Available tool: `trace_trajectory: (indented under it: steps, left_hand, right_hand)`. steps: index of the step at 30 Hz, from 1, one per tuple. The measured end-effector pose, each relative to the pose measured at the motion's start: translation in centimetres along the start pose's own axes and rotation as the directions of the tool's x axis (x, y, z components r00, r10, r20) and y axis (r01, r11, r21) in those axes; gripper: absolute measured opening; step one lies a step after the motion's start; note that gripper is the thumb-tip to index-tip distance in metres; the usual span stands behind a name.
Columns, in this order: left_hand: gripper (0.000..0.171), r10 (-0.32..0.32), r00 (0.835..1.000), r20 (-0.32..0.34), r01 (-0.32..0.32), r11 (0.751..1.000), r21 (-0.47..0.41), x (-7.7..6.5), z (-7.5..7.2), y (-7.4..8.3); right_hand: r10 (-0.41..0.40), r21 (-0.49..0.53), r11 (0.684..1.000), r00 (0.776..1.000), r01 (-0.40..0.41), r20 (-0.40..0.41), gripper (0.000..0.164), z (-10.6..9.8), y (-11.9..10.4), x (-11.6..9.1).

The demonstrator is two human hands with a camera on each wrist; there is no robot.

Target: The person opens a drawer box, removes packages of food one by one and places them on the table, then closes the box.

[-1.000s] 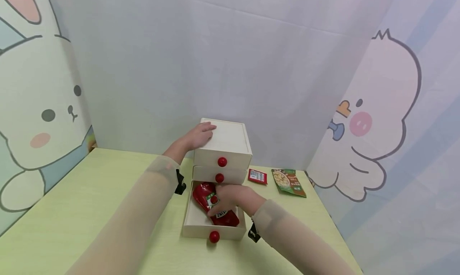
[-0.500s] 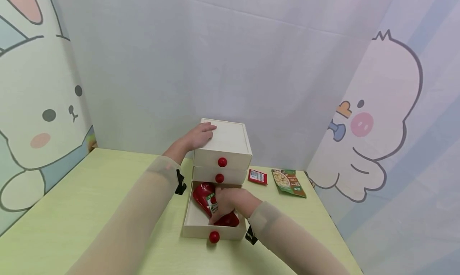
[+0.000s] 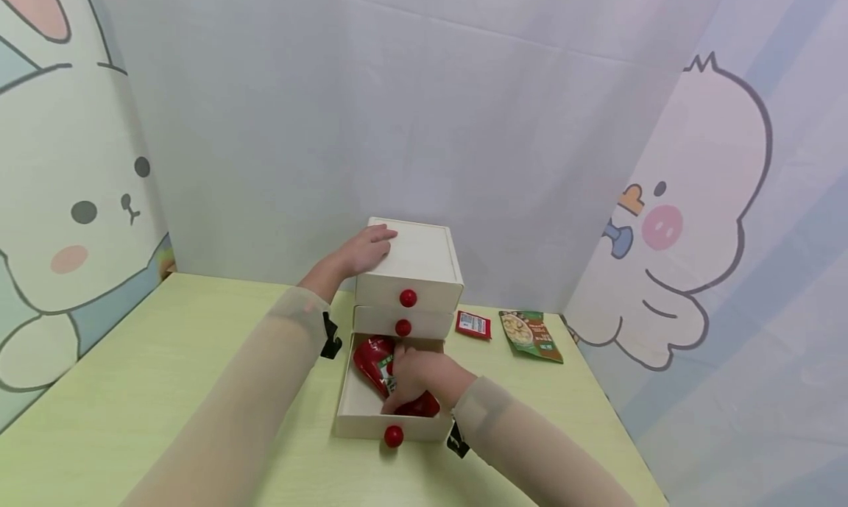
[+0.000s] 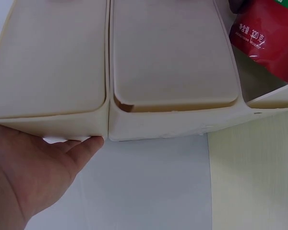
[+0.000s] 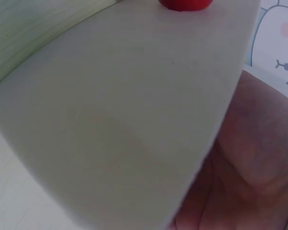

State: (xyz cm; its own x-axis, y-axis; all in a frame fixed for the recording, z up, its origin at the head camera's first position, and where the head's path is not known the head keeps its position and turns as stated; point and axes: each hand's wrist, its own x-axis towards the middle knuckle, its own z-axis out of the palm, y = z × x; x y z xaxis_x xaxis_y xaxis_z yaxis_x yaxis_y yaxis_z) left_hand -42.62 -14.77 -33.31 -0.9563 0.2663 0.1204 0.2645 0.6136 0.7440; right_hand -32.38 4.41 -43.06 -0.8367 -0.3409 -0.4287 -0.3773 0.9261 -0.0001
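My left hand (image 3: 364, 252) rests on the top left edge of a white cabinet (image 3: 420, 257) of three drawers. In the left wrist view its thumb and fingers lie along the cabinet's side wall. The bottom drawer (image 3: 363, 426) is pulled out; the two above are closed. A red Heinz ketchup pouch (image 3: 372, 356) lies slantwise in it. My right hand (image 3: 427, 374) reaches into that drawer and holds the pouch across its width, thumb at the near left side; the palm covers its middle. In the right wrist view the drawer front hides most of the right hand (image 5: 259, 167).
A small red packet (image 3: 473, 325) and a green and brown food packet (image 3: 531, 336) lie on the pale table (image 3: 218, 345) to the right of the cabinet. A grey curtain (image 3: 424, 110) hangs behind. Red round knobs (image 3: 394, 436) stick out from the drawers.
My right hand has shifted slightly left, and its thumb has moved toward the drawer's front, covering the pouch's lower label. My left hand stays on the cabinet, and the pouch lies as before.
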Motion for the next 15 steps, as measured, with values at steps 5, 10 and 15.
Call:
trace_trajectory:
  steps: [5, 10, 15]
  left_hand:
    - [0.058, 0.003, 1.0, -0.003, -0.003, 1.0, -0.006, 0.1, -0.1, 0.0]
    - [0.058, 0.003, 1.0, -0.004, -0.003, 1.0, -0.015, 0.1, -0.1, 0.0]
    - [0.058, 0.001, 1.0, -0.002, -0.002, 1.0, -0.014, -0.1, -0.2, 0.1]
  right_hand:
    - [0.002, 0.018, 1.0, 1.0, -0.002, -0.008, 0.122, 0.1, 0.2, 0.2]
    - [-0.041, 0.015, 0.999, 0.999, 0.041, -0.011, 0.112, 0.1, 0.8, 0.3]
    - [-0.081, 0.04, 0.996, 0.997, 0.082, -0.018, 0.102, -0.1, 1.3, 0.4]
